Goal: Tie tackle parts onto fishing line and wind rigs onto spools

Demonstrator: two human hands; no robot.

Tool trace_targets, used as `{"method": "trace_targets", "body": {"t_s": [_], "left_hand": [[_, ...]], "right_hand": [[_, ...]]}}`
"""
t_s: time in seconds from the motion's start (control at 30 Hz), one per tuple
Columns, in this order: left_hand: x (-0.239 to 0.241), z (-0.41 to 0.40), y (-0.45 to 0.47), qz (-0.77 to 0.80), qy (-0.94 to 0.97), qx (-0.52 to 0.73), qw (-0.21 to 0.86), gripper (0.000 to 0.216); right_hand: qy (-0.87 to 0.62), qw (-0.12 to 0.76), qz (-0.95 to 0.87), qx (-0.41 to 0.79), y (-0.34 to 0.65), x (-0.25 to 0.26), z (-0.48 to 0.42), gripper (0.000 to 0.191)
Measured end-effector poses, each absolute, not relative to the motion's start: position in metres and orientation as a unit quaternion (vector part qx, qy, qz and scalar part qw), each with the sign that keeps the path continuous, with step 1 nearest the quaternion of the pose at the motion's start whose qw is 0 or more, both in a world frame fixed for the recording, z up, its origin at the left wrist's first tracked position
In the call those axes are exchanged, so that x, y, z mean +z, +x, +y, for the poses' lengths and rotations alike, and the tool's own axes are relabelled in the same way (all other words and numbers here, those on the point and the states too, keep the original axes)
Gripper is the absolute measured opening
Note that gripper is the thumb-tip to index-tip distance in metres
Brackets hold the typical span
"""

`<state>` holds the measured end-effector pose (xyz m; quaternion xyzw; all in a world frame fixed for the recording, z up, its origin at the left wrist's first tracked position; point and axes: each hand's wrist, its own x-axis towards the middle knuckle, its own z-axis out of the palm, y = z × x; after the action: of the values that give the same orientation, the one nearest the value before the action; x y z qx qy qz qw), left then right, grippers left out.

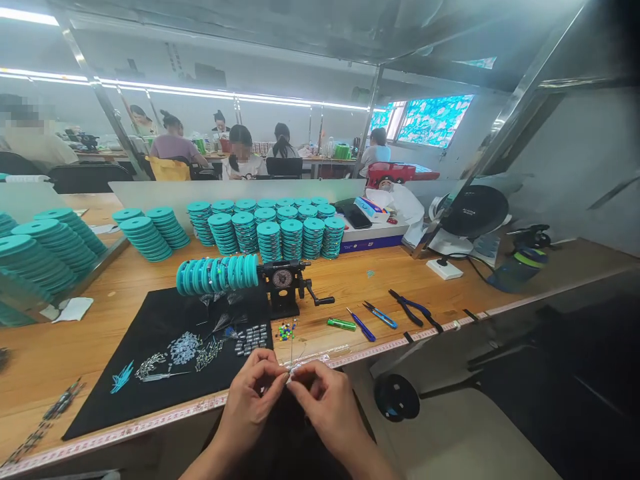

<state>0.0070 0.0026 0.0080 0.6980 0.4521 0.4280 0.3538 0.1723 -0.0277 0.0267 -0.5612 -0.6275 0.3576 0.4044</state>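
Observation:
My left hand (255, 390) and my right hand (325, 400) meet at the table's front edge, thumbs and forefingers pinched tip to tip. Between them a thin line (291, 347) stands up; whatever tiny piece sits at the fingertips is too small to make out. Just beyond lie small coloured beads (286, 331). Left of them, a black mat (165, 400) carries grey cylindrical pieces (251, 339), pale translucent beads (184, 348), small metal fittings (151, 365) and turquoise slips (122, 378). A hand-cranked winder (283, 287) behind the mat bears a row of turquoise spools (217, 275).
Stacks of turquoise spools (270, 241) line the back. To the right lie a green tube (341, 324), a blue pointed tool (361, 325), thread snips (380, 315) and pliers (415, 310). A power strip (445, 269) and fan (475, 212) stand farther right. Other people sit beyond the partition.

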Motion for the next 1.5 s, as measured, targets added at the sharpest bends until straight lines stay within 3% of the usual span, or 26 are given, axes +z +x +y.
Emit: {"method": "trace_targets", "body": {"t_s": [0.1, 0.2, 0.27, 0.47, 0.63, 0.7, 0.8, 0.87, 1.03, 1.1, 1.27, 1.4, 1.5], "left_hand": [[0.008, 0.003, 0.005, 0.452, 0.694, 0.425, 0.365, 0.018], [0.007, 0.004, 0.000, 0.439, 0.729, 0.420, 0.316, 0.014], [0.007, 0.005, -0.005, 0.413, 0.765, 0.418, 0.262, 0.013], [0.001, 0.015, -0.012, 0.337, 0.831, 0.391, 0.205, 0.021], [-0.001, 0.015, -0.003, 0.349, 0.820, 0.399, 0.219, 0.018], [0.000, 0.012, 0.001, 0.375, 0.802, 0.410, 0.218, 0.016], [0.002, 0.006, 0.004, 0.426, 0.758, 0.425, 0.252, 0.013], [0.003, 0.003, 0.004, 0.452, 0.715, 0.436, 0.306, 0.012], [0.001, 0.001, 0.004, 0.459, 0.669, 0.447, 0.377, 0.015], [0.001, 0.001, 0.003, 0.453, 0.678, 0.440, 0.376, 0.015], [0.006, 0.004, -0.005, 0.419, 0.744, 0.423, 0.301, 0.011], [0.006, 0.011, -0.013, 0.368, 0.808, 0.409, 0.213, 0.014], [0.001, 0.017, -0.017, 0.328, 0.836, 0.387, 0.209, 0.021]], "right_hand": [[-0.525, 0.397, -0.633, 0.408, 0.166, 0.014, -0.032, 0.015], [-0.481, 0.422, -0.740, 0.205, 0.165, 0.017, -0.030, 0.019], [-0.451, 0.408, -0.782, 0.134, 0.167, 0.024, -0.023, 0.021], [-0.490, 0.303, -0.766, 0.285, 0.169, 0.029, 0.031, 0.013], [-0.483, 0.264, -0.772, 0.318, 0.165, 0.026, 0.057, 0.010], [-0.510, 0.290, -0.756, 0.288, 0.167, 0.030, 0.047, 0.005], [-0.565, 0.401, -0.694, 0.195, 0.171, 0.034, 0.016, 0.012], [-0.579, 0.449, -0.651, 0.198, 0.173, 0.031, -0.005, 0.020], [-0.534, 0.402, -0.564, 0.486, 0.166, 0.012, -0.030, 0.021], [-0.521, 0.402, -0.600, 0.455, 0.163, 0.009, -0.033, 0.019], [-0.452, 0.400, -0.784, 0.145, 0.167, 0.021, -0.031, 0.022], [-0.456, 0.342, -0.793, 0.216, 0.172, 0.029, -0.005, 0.021], [-0.470, 0.301, -0.780, 0.283, 0.172, 0.028, 0.026, 0.015]]}}
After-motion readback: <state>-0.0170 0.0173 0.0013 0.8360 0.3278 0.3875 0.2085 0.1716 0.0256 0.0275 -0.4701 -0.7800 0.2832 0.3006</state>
